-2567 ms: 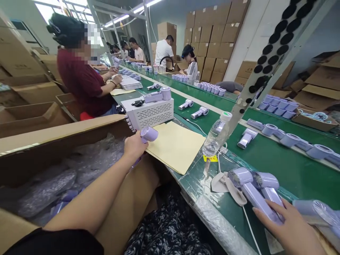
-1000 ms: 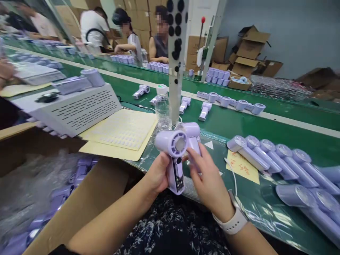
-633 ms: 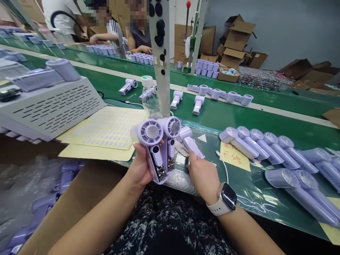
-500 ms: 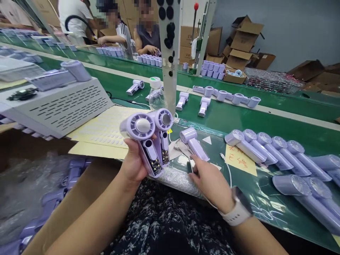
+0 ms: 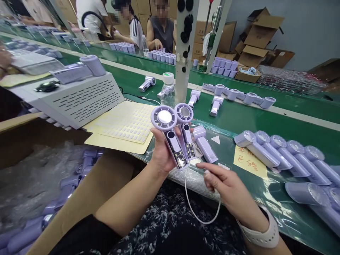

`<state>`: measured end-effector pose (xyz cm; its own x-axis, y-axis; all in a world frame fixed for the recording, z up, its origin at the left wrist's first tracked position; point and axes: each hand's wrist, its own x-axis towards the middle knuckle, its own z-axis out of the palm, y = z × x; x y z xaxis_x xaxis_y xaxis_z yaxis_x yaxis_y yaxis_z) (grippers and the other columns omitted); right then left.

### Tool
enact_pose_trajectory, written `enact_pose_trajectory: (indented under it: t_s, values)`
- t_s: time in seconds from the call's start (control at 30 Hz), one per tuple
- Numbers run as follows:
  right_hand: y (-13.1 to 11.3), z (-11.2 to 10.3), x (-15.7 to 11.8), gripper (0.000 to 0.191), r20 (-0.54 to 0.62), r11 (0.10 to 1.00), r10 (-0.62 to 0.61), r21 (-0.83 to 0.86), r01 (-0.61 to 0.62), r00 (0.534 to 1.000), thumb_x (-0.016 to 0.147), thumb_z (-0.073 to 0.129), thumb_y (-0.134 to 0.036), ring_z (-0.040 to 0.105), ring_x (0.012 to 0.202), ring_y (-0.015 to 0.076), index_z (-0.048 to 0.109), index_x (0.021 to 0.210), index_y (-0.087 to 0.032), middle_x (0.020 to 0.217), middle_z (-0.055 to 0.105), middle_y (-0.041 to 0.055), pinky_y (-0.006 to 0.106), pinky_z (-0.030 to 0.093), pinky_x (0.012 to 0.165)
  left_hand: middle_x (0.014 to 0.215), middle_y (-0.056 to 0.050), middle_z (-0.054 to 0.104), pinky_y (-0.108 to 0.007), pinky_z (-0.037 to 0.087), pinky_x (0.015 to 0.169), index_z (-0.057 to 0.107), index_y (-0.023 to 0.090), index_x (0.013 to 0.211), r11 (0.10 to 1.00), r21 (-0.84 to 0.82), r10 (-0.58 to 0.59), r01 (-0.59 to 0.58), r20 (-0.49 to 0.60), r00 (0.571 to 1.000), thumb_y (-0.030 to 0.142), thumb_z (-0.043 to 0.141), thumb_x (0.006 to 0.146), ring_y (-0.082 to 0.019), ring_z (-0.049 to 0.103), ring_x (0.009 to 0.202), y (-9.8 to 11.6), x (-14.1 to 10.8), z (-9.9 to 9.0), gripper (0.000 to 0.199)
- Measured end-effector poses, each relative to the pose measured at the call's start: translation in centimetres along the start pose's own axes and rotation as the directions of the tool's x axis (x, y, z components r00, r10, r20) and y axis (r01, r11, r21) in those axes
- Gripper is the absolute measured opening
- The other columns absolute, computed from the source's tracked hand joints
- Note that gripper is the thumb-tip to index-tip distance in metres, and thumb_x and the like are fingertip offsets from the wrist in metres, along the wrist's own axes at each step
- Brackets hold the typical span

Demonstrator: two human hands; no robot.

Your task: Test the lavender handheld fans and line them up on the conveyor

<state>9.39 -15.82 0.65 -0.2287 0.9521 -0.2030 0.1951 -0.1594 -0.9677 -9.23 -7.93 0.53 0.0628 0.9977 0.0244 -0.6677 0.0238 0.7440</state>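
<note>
My left hand is closed around two lilac handheld fans side by side. The nearer fan and the farther fan both have uncovered handles showing circuit boards, and round heads with silvery discs. A white cable hangs in a loop from the lower end of the held fans and runs up behind my right hand. Just right of the fans, my right hand hovers with its index finger stretched out and the others loosely bent, nothing visible in it. Another lilac fan lies on the bench beyond it.
Closed lilac fans lie in rows on the right. Yellow sticker sheets and a slotted grey metal box are to the left. A plastic bottle stands before an upright post. Across the green belt, people handle parts.
My right hand has drawn back from the bench toward me, its index finger now extended. The white cable now hangs from the held fans. The view has shifted left.
</note>
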Motion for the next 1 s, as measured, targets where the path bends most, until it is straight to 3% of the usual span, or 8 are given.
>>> enact_pose_trajectory:
  t_s: [0.13, 0.3, 0.43, 0.57, 0.67, 0.73, 0.83, 1.0]
  values:
    - [-1.4, 2.7, 0.2, 0.032, 0.116, 0.983, -0.02, 0.185, -0.001, 0.993, 0.089, 0.069, -0.049, 0.059, 0.053, 0.0139, 0.072, 0.088, -0.018, 0.062, 0.064, -0.0007, 0.028, 0.052, 0.053, 0.118, -0.006, 0.075, -0.049, 0.06, 0.097, 0.058, 0.022, 0.068, 0.991, -0.132, 0.008, 0.002, 0.071, 0.997, 0.091, 0.064, 0.067, -0.038, 0.063, 0.129, -0.1, -0.2, 0.9, 0.07]
    - [-0.2, 5.5, 0.6, 0.042, -0.025, 0.969, -0.149, 0.197, 0.151, 0.989, 0.095, 0.064, -0.056, 0.051, 0.046, 0.0105, 0.063, 0.076, -0.018, 0.052, 0.055, -0.0035, 0.022, 0.042, 0.047, 0.122, -0.006, 0.073, -0.048, 0.061, 0.094, 0.058, 0.021, 0.068, 0.987, -0.161, 0.015, 0.003, 0.109, 0.994, 0.091, 0.066, 0.065, -0.037, 0.066, 0.123, -0.1, -0.5, 0.9, 0.07]
    - [1.4, 6.9, 0.3, 0.047, -0.118, 0.965, -0.09, 0.234, 0.116, 0.989, 0.104, 0.049, -0.059, 0.04, 0.041, 0.0092, 0.053, 0.075, -0.021, 0.049, 0.044, -0.0073, 0.021, 0.032, 0.042, 0.106, -0.007, 0.075, -0.047, 0.06, 0.09, 0.061, 0.02, 0.069, 0.984, -0.164, 0.085, -0.074, 0.062, 0.994, 0.088, 0.072, 0.06, -0.034, 0.071, 0.108, -0.8, -0.7, 0.8, 0.069]
    - [1.1, 5.8, 0.3, 0.036, -0.06, 0.96, -0.278, 0.026, 0.28, 0.959, 0.108, 0.047, -0.044, 0.062, 0.074, 0.0153, 0.06, 0.083, -0.021, 0.079, 0.064, 0.0021, 0.025, 0.05, 0.071, 0.106, -0.007, 0.075, -0.042, 0.061, 0.084, 0.062, 0.02, 0.066, 0.972, -0.232, 0.051, -0.037, 0.057, 0.997, 0.086, 0.076, 0.056, -0.03, 0.073, 0.099, -0.9, -0.8, 0.8, 0.069]
    - [0.5, 4.7, 0.2, 0.029, -0.032, 0.888, -0.449, -0.134, 0.441, 0.893, 0.106, 0.05, -0.037, 0.065, 0.102, 0.0201, 0.064, 0.085, -0.022, 0.108, 0.068, 0.0067, 0.028, 0.049, 0.09, 0.111, -0.005, 0.075, -0.042, 0.061, 0.085, 0.059, 0.021, 0.065, 0.938, -0.34, -0.055, 0.068, 0.048, 0.997, 0.088, 0.071, 0.062, -0.029, 0.072, 0.105, -0.4, -0.9, 0.9, 0.069]
    - [0.5, 4.6, 0.2, 0.031, -0.115, 0.903, -0.424, -0.135, 0.409, 0.898, 0.106, 0.051, -0.037, 0.066, 0.092, 0.0188, 0.063, 0.082, -0.022, 0.1, 0.07, 0.0054, 0.026, 0.05, 0.081, 0.111, -0.005, 0.075, -0.042, 0.062, 0.084, 0.058, 0.021, 0.065, 0.926, -0.365, -0.078, 0.092, 0.053, 0.996, 0.088, 0.069, 0.064, -0.028, 0.073, 0.103, -0.2, -1.1, 1.0, 0.068]
    - [0.8, 4.8, 0.2, 0.04, -0.208, 0.958, -0.287, -0.057, 0.282, 0.935, 0.106, 0.051, -0.043, 0.06, 0.062, 0.015, 0.06, 0.074, -0.022, 0.066, 0.064, -0.0001, 0.024, 0.045, 0.061, 0.113, -0.005, 0.076, -0.036, 0.062, 0.08, 0.06, 0.02, 0.065, 0.933, -0.351, -0.04, 0.075, 0.107, 0.993, 0.085, 0.074, 0.063, -0.025, 0.074, 0.098, -0.1, -1.3, 1.2, 0.066]
    - [1.6, 4.3, 0.3, 0.048, -0.129, 0.974, -0.221, 0.025, 0.226, 0.967, 0.103, 0.053, -0.055, 0.051, 0.049, 0.0128, 0.057, 0.069, -0.021, 0.051, 0.055, -0.0032, 0.024, 0.039, 0.054, 0.108, -0.007, 0.077, -0.04, 0.064, 0.079, 0.062, 0.019, 0.063, 0.959, -0.281, 0.016, 0.025, 0.143, 0.99, 0.086, 0.075, 0.058, -0.03, 0.076, 0.098, -0.2, -1.3, 1.4, 0.068]
